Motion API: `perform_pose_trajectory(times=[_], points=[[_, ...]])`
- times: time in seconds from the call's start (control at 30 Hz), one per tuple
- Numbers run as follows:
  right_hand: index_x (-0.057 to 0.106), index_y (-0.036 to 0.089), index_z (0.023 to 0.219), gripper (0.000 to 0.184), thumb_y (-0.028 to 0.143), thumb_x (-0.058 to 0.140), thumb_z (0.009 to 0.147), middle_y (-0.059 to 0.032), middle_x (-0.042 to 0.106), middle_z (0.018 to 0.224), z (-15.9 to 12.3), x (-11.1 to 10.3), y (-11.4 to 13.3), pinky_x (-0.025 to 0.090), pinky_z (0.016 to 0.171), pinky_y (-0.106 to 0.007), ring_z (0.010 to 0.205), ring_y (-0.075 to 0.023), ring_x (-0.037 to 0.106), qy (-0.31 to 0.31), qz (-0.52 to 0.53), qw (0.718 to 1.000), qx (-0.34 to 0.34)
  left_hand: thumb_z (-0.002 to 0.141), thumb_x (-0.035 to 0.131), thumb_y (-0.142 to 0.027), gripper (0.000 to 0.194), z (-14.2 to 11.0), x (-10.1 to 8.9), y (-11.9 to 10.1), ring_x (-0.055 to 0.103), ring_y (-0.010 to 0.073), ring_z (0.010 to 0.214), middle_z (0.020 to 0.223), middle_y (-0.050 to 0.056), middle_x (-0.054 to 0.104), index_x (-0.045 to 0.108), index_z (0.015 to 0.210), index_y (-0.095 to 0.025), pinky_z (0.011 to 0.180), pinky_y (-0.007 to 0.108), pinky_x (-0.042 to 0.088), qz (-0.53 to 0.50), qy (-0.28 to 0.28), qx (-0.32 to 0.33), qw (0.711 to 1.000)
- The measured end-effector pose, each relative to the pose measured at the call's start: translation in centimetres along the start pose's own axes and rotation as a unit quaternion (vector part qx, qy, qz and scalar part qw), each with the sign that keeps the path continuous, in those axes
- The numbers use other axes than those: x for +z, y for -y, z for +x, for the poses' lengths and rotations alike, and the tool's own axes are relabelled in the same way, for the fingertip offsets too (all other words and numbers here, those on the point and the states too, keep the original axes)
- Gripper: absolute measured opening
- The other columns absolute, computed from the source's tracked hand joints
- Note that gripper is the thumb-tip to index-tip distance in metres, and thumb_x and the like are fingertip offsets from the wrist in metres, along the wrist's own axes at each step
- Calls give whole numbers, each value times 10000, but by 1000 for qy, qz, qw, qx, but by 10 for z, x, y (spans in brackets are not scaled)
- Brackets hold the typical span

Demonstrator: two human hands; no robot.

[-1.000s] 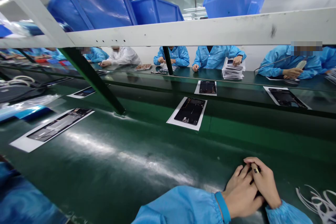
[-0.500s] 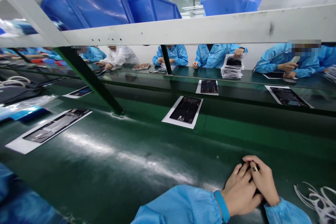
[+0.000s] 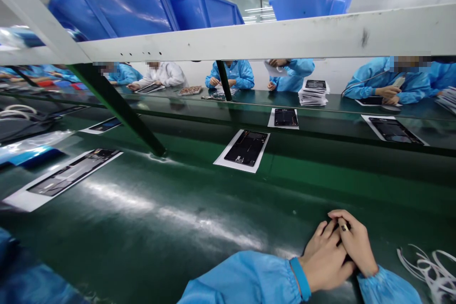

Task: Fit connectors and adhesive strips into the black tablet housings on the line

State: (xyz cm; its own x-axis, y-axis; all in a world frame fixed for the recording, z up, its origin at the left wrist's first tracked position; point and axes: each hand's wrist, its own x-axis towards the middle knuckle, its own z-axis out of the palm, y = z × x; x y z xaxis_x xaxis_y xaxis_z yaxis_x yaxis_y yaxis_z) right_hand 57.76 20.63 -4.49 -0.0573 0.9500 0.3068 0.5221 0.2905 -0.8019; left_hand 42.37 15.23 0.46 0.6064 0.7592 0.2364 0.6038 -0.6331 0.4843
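My left hand (image 3: 326, 259), with a blue band at the wrist, lies palm down on the green bench (image 3: 171, 251), fingers stretched forward. Across its fingers rests my right hand (image 3: 356, 240), fingers bent loosely and partly hidden; one finger wears a yellowish band with a dark spot. The hands touch each other, and I see no object in either. Beyond them, a dark flat panel like an opened tablet (image 3: 247, 147) lies on a white sheet (image 3: 228, 163) in the sunken green lane. Right of my hands is a tangle of white strips (image 3: 427, 268).
Another opened panel (image 3: 71, 173) lies on white paper at left, near a blue packet (image 3: 39, 156). A slanted green post (image 3: 117, 111) and a white shelf beam (image 3: 249, 38) with blue bins (image 3: 114, 4) stand ahead. Co-workers sit across, near a stack of sheets (image 3: 313, 99).
The panel in the near lane has shifted slightly left, the far-lane panels slightly right. A co-worker across has lifted a white sheet off the stack. My hands remain still.
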Motion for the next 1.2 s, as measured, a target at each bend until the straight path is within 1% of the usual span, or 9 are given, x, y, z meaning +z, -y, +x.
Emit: perform_pose_trajectory(times=[0.2,0.33,0.53,0.77,1.0,1.2], points=[[681,205,845,284,322,423,834,-68,694,908,0,1,1,528,792,-324,865,-223,656,-3,3,1000,1,976,302,-485,587,0,1,1,246,274,1417,1482,145,371,315,1454,-146,1177,446,222,-5,1,0,1000],[683,207,852,278,320,430,828,-60,695,910,1,1,3,529,787,-321,863,-221,656,-3,2,1000,-4,978,301,-478,576,0,2,1,241,268,1417,1478,141,379,339,1440,-137,1175,437,225,8,-1,1,1000],[679,217,852,275,312,422,839,-46,695,908,0,0,1,528,783,-313,858,-214,657,-4,0,1000,-11,976,312,-473,573,0,1,0,248,260,1415,1483,130,377,333,1445,-145,1171,435,234,23,1,0,1000],[684,211,853,271,306,431,842,-54,694,914,1,1,-1,529,792,-317,865,-217,655,-2,2,1000,-11,965,359,-442,561,0,3,1,253,269,1413,1476,134,385,337,1441,-144,1169,438,233,24,-3,5,1000],[684,205,856,283,306,421,838,-61,694,916,0,0,-2,528,788,-317,868,-218,655,3,-1,1000,-8,971,336,-451,557,1,4,1,264,276,1407,1469,137,392,341,1437,-144,1167,441,233,14,-6,2,1000],[682,212,852,278,304,420,831,-49,695,907,0,0,1,526,785,-310,861,-212,655,-1,0,1000,-7,972,312,-483,579,2,3,2,282,283,1399,1466,143,397,348,1435,-137,1160,447,250,17,-8,5,1000]])
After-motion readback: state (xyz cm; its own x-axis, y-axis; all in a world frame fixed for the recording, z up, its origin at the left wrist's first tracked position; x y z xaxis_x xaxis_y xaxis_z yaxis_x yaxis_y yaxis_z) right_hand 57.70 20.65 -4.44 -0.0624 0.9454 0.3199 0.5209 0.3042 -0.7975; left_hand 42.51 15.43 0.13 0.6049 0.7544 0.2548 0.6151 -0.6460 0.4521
